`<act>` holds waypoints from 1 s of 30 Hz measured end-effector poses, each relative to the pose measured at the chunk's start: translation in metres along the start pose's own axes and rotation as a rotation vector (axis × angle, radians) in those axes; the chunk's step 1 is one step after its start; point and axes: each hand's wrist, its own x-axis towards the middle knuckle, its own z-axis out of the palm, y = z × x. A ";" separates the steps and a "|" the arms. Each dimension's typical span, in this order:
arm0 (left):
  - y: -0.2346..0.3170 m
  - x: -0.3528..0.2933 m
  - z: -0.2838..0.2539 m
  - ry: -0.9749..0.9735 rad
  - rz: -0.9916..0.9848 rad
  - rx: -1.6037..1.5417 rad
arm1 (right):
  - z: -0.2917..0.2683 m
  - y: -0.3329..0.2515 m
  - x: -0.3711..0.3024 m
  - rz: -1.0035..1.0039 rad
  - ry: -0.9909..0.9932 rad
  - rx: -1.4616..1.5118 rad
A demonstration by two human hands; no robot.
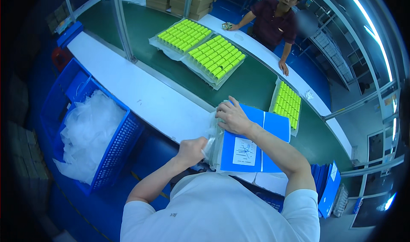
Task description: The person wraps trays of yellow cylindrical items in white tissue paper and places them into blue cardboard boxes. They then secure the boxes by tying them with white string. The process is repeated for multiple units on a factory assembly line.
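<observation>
In front of me lies a stack topped with a blue sheet, with a white strap across it and a white paper label on top. Clear plastic film wraps around its left edge. My left hand is closed in a fist on this film, beside the stack's left side. My right hand rests on the stack's far left corner, fingers spread and bent over the edge, pressing on the plastic. What lies inside the stack, under the blue sheet, is hidden.
Trays of yellow-green cylinders stand on the green belt. To the left, a blue crate holds crumpled clear plastic. More blue sheets stand at the right. Across the belt is another person, near cardboard boxes. Metal posts rise by the belt.
</observation>
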 end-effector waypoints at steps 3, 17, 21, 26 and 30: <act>0.004 -0.011 0.011 0.309 -0.353 -0.658 | 0.068 0.028 -0.131 0.205 0.426 0.166; 0.262 0.279 0.243 -0.612 0.216 -0.051 | 0.092 0.074 -0.332 0.658 0.477 0.005; 0.266 0.214 0.394 -1.003 0.237 0.441 | 0.118 0.078 -0.332 0.519 0.907 -0.095; 0.312 0.152 0.431 -1.259 0.245 -0.003 | 0.101 0.094 -0.343 0.716 0.336 0.296; 0.268 0.198 0.400 -0.940 -0.095 -0.383 | 0.095 0.086 -0.343 0.394 0.433 0.414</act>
